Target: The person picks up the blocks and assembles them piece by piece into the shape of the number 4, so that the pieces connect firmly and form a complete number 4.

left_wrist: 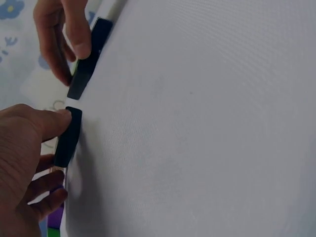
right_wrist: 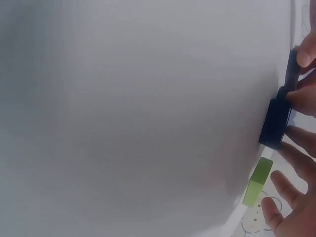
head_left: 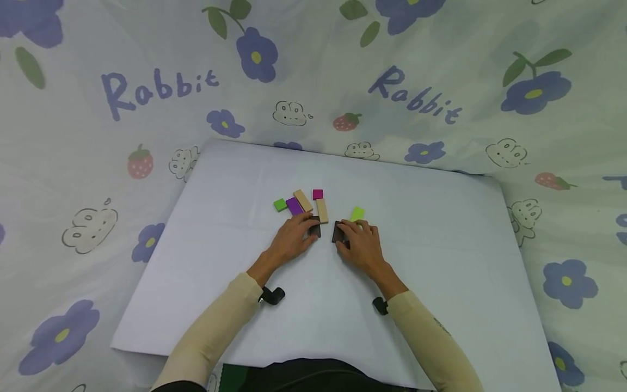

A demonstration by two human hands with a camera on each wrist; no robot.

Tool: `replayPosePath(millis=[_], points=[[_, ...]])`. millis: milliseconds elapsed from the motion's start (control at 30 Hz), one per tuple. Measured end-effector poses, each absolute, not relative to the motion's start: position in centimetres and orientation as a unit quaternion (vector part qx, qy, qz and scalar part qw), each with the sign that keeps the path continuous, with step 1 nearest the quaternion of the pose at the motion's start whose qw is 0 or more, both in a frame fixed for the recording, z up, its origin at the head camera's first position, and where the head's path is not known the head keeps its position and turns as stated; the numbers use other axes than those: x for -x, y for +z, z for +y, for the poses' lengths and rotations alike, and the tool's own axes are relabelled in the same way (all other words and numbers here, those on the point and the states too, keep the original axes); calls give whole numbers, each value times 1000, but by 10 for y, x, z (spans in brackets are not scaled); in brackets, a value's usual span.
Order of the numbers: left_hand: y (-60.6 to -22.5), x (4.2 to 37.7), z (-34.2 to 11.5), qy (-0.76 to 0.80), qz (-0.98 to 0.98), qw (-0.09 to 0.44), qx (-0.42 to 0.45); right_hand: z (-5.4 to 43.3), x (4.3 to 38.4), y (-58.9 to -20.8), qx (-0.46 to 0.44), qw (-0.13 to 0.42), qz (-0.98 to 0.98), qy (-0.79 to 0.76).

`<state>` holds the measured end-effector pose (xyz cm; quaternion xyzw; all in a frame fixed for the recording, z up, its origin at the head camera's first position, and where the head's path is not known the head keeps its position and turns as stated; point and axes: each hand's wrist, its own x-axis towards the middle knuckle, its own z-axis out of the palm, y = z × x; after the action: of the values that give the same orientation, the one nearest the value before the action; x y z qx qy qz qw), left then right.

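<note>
My left hand [head_left: 288, 239] pinches a small black block [head_left: 316, 230] between thumb and fingers, close over the white table. Across a small gap, my right hand [head_left: 363, 245] grips a second black block [head_left: 337, 232] by thumb and forefinger. In the left wrist view, the left thumb lies on one dark block [left_wrist: 68, 138], and the other dark block [left_wrist: 92, 59] is by the right hand above it. In the right wrist view, the right-hand block [right_wrist: 275, 122] appears just below the left-hand one. A lime green block [head_left: 357, 213] lies just beyond the right fingers.
Beyond the left hand lie a green block [head_left: 280, 204], a purple block [head_left: 294, 206], two plain wooden blocks, one slanted [head_left: 303, 200] and one nearer upright in view [head_left: 321, 211], and a magenta block [head_left: 318, 194]. A patterned cloth [head_left: 313, 71] surrounds the white-covered table [head_left: 416, 207].
</note>
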<state>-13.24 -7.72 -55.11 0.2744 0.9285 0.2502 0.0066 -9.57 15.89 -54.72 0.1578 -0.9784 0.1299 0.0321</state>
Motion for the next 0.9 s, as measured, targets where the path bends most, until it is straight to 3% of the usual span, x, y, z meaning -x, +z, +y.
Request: replayPosePath(millis=[900], points=[[-551,128,-69,260,919,11,-297,161,65,-548,-227,48,-967,110]])
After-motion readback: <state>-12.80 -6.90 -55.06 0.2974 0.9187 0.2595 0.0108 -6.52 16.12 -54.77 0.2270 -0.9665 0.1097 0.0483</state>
